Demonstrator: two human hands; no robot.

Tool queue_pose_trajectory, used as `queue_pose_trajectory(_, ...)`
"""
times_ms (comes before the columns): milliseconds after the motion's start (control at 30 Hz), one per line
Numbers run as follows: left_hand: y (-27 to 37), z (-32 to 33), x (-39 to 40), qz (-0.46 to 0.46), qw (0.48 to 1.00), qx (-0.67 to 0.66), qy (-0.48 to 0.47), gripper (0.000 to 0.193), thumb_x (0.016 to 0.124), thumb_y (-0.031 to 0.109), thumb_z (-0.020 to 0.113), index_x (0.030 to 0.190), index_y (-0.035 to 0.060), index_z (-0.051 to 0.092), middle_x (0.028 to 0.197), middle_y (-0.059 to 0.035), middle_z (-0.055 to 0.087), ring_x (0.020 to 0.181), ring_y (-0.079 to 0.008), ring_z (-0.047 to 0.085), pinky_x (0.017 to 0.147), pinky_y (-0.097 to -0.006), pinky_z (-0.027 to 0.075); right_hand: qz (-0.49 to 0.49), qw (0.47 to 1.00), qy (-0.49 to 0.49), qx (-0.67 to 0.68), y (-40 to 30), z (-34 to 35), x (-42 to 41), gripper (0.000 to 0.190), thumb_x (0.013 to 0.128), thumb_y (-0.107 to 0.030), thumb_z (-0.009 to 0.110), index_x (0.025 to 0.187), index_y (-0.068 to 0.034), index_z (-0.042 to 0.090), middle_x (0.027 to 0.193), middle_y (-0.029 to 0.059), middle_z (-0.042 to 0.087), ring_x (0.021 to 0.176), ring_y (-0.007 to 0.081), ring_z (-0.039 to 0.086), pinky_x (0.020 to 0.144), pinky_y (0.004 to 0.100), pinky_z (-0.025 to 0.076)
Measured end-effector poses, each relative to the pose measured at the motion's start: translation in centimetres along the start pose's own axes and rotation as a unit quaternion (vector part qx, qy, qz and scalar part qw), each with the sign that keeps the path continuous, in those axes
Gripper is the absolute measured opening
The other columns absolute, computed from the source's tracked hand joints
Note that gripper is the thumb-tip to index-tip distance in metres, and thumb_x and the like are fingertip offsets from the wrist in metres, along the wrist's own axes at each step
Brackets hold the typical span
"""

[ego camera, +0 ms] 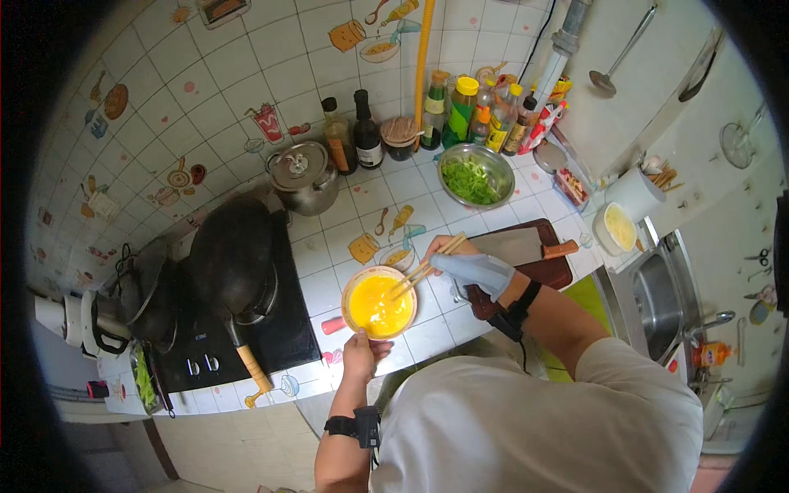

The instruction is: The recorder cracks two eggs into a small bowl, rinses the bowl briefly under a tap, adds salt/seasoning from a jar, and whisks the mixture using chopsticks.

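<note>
My left hand [362, 356] grips the near rim of a bowl [347, 294], thumb at the edge and fingers beneath. Yellow beaten egg [377, 302] fills much of it. My right hand [453, 252] holds a pair of wooden chopsticks [422, 269], their tips in the egg. Something pale grey-blue covers part of that hand and wrist. A pink handle [333, 325] shows at the bowl's left side. Right of my right hand, a cleaver [515, 246] with a wooden handle lies on a dark red-brown board [558, 271].
A black wok [231, 256] sits on the black gas hob [283, 326] at left. Behind stand a lidded steel pot [305, 179], sauce bottles [368, 138] and a steel bowl [506, 191] of chopped greens. A white container [607, 237] and steel sink [656, 302] are at right.
</note>
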State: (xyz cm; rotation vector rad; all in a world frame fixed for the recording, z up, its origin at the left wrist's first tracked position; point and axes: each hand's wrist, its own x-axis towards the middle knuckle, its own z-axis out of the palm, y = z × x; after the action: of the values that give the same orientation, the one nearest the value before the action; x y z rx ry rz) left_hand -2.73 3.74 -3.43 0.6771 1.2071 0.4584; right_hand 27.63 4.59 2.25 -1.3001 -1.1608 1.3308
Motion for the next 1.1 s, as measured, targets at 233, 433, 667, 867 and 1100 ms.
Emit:
queue_pose_trajectory(233, 3.3, -2.6, -1.2, 0.26, 0.813, 0.448, 0.265, 0.026, 0.089, 0.018, 0.054, 0.105, -0.0018, 0.06, 0.09, -0.018, 0.064, 0.073, -0.033, 0.066, 0.063, -0.0379, 0.052, 0.041, 0.997, -0.069, -0.02, -1.0, -0.3, -0.8, 0.013, 0.085, -0.014, 0.059, 0.087, -0.002, 0.057, 0.081, 0.0055, 0.064, 0.069, 0.0083, 0.061, 0.059, 0.0218, 0.052)
queue_pose_trajectory(433, 6.0, -4.2, 0.9, 0.345, 0.746, 0.564, 0.078, 0.028, 0.073, 0.008, 0.062, 0.1, 0.0016, 0.063, 0.108, -0.0196, 0.059, 0.093, -0.0353, 0.059, 0.08, -0.0406, 0.049, 0.038, 0.998, -0.043, -0.024, -0.9, 0.5, -0.6, 0.01, 0.085, -0.013, 0.058, 0.086, -0.003, 0.057, 0.077, 0.0045, 0.062, 0.066, 0.0083, 0.06, 0.059, 0.0221, 0.051)
queue_pose_trajectory(667, 7.3, -3.8, 1.1, 0.275, 0.728, 0.624, 0.071, 0.019, 0.076, 0.018, 0.066, 0.092, 0.0085, 0.068, 0.089, -0.0148, 0.064, 0.085, -0.0327, 0.062, 0.076, -0.0411, 0.05, 0.059, 0.997, -0.035, -0.04, -0.5, -0.3, -0.2, 0.01, 0.083, -0.013, 0.059, 0.086, -0.003, 0.058, 0.077, 0.0044, 0.062, 0.064, 0.0088, 0.059, 0.059, 0.0228, 0.051)
queue_pose_trajectory(867, 7.9, -3.2, 0.6, 0.295, 0.696, 0.65, 0.077, 0.018, 0.078, 0.018, 0.065, 0.094, 0.0094, 0.068, 0.09, -0.0141, 0.063, 0.085, -0.0321, 0.062, 0.075, -0.0419, 0.05, 0.076, 0.996, -0.051, 0.005, -0.9, -0.9, -0.4, 0.011, 0.085, -0.012, 0.058, 0.089, -0.002, 0.057, 0.087, 0.0093, 0.065, 0.071, 0.0083, 0.061, 0.06, 0.0215, 0.051)
queue_pose_trajectory(1100, 8.4, -2.8, 0.4, 0.299, 0.693, 0.652, 0.071, 0.018, 0.078, 0.017, 0.065, 0.095, 0.0101, 0.068, 0.089, -0.014, 0.062, 0.085, -0.0323, 0.062, 0.074, -0.0415, 0.05, 0.04, 0.999, -0.016, 0.019, -0.9, -1.5, 0.8, 0.014, 0.086, -0.016, 0.058, 0.087, -0.002, 0.055, 0.084, 0.0078, 0.064, 0.067, 0.0098, 0.062, 0.059, 0.0202, 0.052)
